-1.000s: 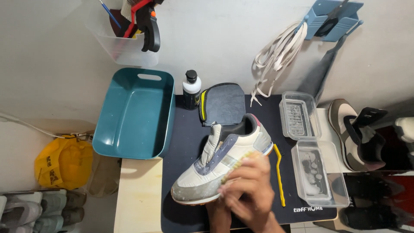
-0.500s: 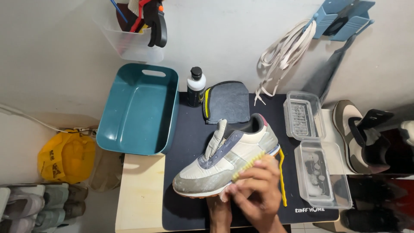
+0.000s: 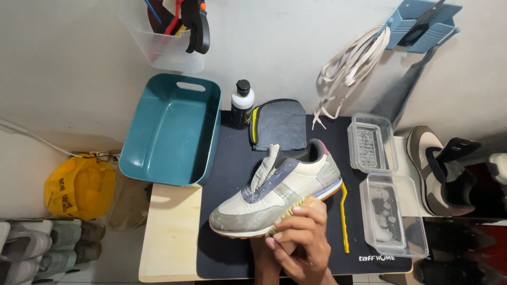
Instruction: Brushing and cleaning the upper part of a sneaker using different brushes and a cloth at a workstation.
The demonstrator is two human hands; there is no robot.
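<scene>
While your left hand (image 3: 264,258) hides beneath, your right hand (image 3: 301,237) grips the brush (image 3: 296,207) against the sneaker (image 3: 274,192), now lower along its side.

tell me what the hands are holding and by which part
The right hand grips a brush by its back and presses it to the side of the sneaker. The left hand is mostly hidden; its hold cannot be told.

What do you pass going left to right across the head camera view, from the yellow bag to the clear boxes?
Yellow bag → teal tub → black-capped bottle → sneaker → yellow brush handle → clear plastic boxes.
</scene>
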